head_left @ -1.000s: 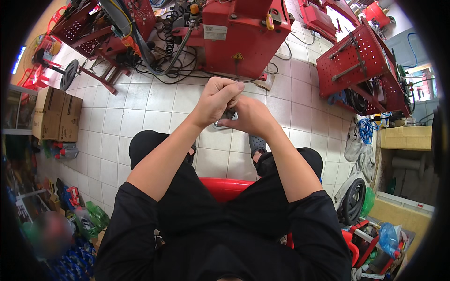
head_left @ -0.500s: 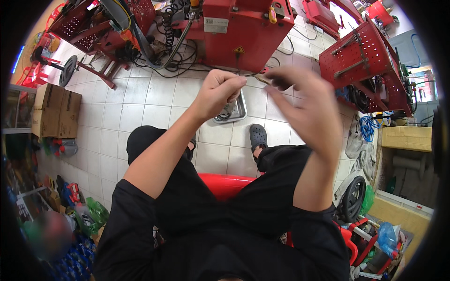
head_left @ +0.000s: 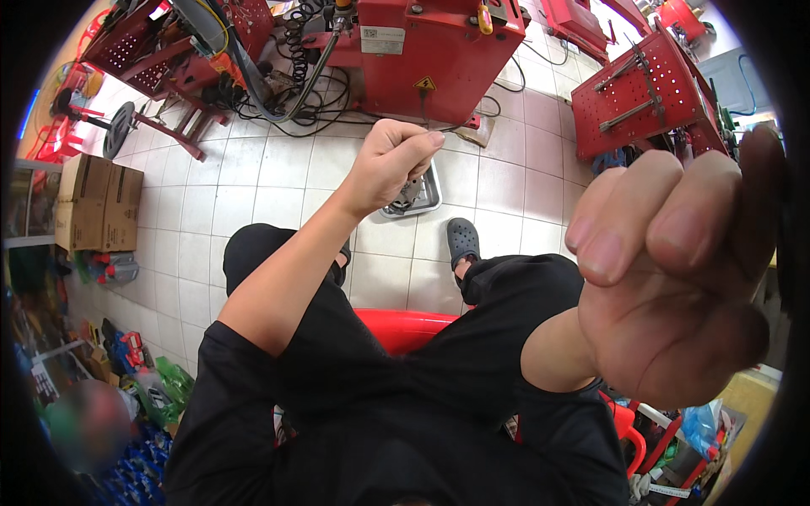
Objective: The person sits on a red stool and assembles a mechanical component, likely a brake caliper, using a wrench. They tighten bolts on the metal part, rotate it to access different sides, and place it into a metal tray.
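Observation:
I sit on a red stool (head_left: 405,327) with my legs in black trousers. My left hand (head_left: 390,164) is held out in front as a closed fist, thumb pressed on the forefinger, and nothing shows in it. It hovers above a small metal tray (head_left: 426,196) with dark parts that lies on the white floor tiles. My right hand (head_left: 675,270) is raised very close to the camera, large and blurred, its fingers curled inward. I see no object in it. My foot in a grey clog (head_left: 462,240) rests next to the tray.
A big red machine (head_left: 422,46) with black hoses and cables stands ahead. Red perforated stands (head_left: 645,93) are at right, red frames and a weight disc (head_left: 118,128) at left. Cardboard boxes (head_left: 93,207) sit at far left, and clutter lies at lower left and lower right.
My hands were joined over the tray on a small piece. They have parted: the right hand rose toward the camera, while the left stayed out in front as a fist.

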Demonstrator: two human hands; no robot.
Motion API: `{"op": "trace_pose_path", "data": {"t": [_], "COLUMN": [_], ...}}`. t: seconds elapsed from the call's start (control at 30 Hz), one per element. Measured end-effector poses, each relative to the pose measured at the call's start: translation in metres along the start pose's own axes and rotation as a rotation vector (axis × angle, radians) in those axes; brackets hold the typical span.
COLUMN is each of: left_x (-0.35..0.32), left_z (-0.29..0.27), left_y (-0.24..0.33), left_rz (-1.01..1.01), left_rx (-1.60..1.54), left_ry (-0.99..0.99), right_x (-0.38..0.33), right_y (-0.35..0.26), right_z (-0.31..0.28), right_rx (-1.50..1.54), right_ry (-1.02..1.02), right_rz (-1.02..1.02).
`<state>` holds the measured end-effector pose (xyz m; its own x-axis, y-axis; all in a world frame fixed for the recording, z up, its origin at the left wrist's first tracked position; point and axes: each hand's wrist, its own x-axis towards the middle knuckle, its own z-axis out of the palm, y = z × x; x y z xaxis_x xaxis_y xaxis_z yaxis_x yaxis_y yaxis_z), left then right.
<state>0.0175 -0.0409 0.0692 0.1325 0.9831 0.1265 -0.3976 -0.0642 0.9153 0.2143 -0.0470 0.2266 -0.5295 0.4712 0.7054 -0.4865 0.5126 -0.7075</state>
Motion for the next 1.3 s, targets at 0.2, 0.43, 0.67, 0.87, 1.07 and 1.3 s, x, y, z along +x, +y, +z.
{"op": "trace_pose_path", "data": {"t": [0.2,0.43,0.67,0.87,1.07,1.3], "left_x": [0.0,0.001,0.002,0.001,-0.005,-0.031], "left_z": [-0.001,-0.002,-0.003,-0.002,-0.006,-0.001], "left_y": [0.004,-0.002,-0.002,-0.002,-0.001,-0.066], "left_rz": [0.011,0.032,0.034,0.01,0.02,0.352], "left_rx": [-0.01,-0.017,0.019,-0.021,-0.036,0.353], "left_ry": [-0.031,-0.045,-0.062,-0.048,-0.022,0.075], "right_x": [-0.001,-0.002,-0.006,-0.027,-0.05,-0.094], "right_y": [0.0,0.002,-0.004,-0.007,0.0,-0.021], "right_z": [-0.001,-0.002,-0.005,-0.002,0.003,-0.033], "right_rx": [0.038,-0.015,-0.062,-0.256,-0.317,-2.503], "right_ry": [-0.014,-0.02,0.022,0.169,0.281,0.082], "right_rz": [-0.02,-0.079,-0.133,-0.195,-0.29,-0.109]}}
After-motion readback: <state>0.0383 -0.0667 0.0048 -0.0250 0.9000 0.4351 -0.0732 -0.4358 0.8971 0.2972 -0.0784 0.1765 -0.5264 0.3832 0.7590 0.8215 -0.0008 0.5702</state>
